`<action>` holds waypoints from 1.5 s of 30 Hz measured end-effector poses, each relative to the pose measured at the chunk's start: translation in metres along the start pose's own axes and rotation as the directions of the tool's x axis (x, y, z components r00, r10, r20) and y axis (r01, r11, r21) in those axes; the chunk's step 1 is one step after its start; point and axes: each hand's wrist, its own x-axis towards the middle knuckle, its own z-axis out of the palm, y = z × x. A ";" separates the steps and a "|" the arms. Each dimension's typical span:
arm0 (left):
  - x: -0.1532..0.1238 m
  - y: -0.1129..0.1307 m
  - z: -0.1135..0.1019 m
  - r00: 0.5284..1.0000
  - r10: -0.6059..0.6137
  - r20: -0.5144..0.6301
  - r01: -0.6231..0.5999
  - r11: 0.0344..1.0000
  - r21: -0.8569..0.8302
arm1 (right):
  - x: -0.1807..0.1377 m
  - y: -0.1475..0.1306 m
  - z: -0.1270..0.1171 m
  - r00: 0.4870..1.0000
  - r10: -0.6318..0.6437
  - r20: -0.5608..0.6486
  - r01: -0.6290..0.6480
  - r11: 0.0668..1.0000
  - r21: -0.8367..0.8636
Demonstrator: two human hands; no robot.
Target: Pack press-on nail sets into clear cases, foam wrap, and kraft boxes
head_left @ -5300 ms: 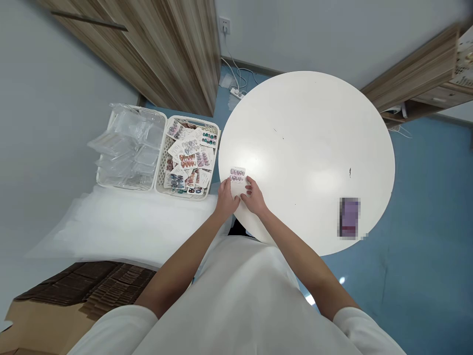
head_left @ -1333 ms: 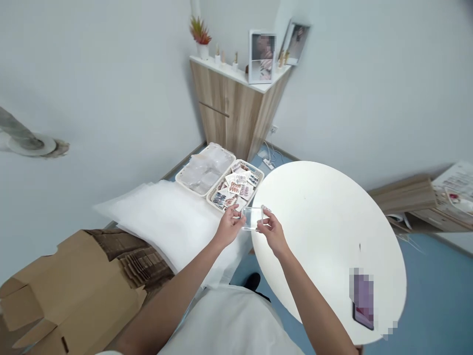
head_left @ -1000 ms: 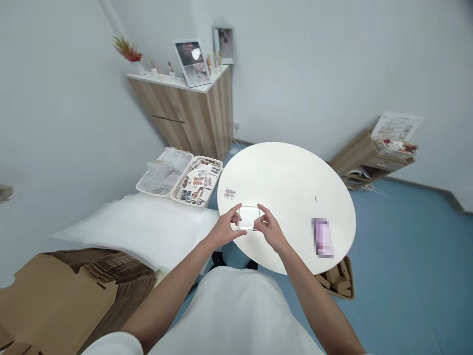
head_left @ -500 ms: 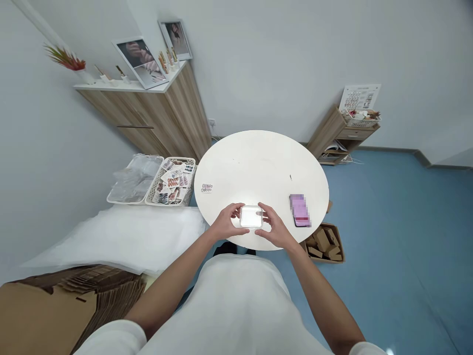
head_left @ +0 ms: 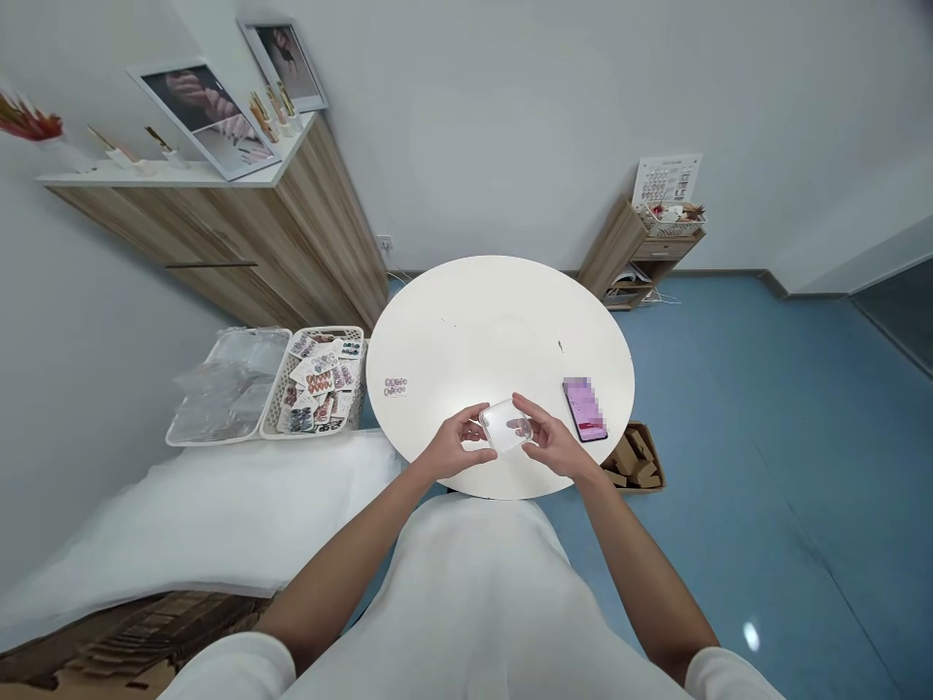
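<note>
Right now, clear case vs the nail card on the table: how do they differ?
Position: the clear case is held between the left hand and right hand; the nail card lies on the table, untouched.
Look: the clear case is see-through, the right hand partly showing through it; the nail card carries two rows of purplish nails.
Shared: both are small and seen against the white tabletop.
</note>
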 end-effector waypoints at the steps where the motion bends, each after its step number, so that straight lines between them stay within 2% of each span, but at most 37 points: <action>1: 0.002 -0.002 -0.002 1.000 -0.013 -0.015 0.013 0.999 -0.030 | 0.002 0.001 0.002 0.999 -0.002 -0.032 0.002 1.000 -0.002; 4: 0.007 -0.010 -0.005 0.993 -0.052 -0.107 0.044 0.997 -0.069 | 0.007 0.008 0.009 0.984 -0.022 -0.179 0.015 0.999 -0.042; 7: 0.009 -0.016 -0.003 0.977 -0.078 -0.197 0.065 0.995 -0.070 | 0.008 0.013 0.020 0.934 -0.045 -0.353 0.013 0.996 -0.091; 10: 0.010 -0.016 0.004 0.962 -0.087 -0.259 0.073 0.995 -0.066 | 0.005 0.013 0.028 0.899 -0.059 -0.433 0.014 0.994 -0.105; 13: 0.010 -0.012 0.011 0.951 -0.079 -0.298 0.069 0.997 -0.043 | 0.001 0.007 0.030 0.923 -0.090 -0.374 0.028 0.985 -0.168; 17: 0.013 -0.007 0.015 0.954 -0.029 -0.297 0.041 0.999 0.033 | 0.000 0.001 0.020 0.946 -0.149 -0.286 0.058 0.951 -0.304; 23: 0.022 0.004 0.008 0.990 0.069 -0.126 -0.042 0.978 0.202 | 0.000 -0.003 -0.005 0.965 -0.174 -0.197 0.100 0.935 -0.339; 26: 0.028 0.011 0.005 0.995 0.104 -0.014 -0.094 0.948 0.305 | -0.002 -0.007 -0.015 0.974 -0.180 -0.138 0.122 0.929 -0.349; 28: 0.032 0.014 0.005 0.992 0.126 0.017 -0.124 0.933 0.338 | -0.002 -0.009 -0.020 0.977 -0.188 -0.102 0.140 0.922 -0.362; 33: 0.032 0.019 0.014 0.987 0.158 -0.022 -0.143 0.935 0.326 | -0.001 -0.004 -0.025 0.976 -0.210 -0.062 0.174 0.914 -0.366; 45: 0.034 0.020 0.029 0.998 0.049 -0.040 -0.041 0.981 0.189 | 0.002 0.008 -0.037 0.970 -0.224 -0.091 0.188 0.936 -0.298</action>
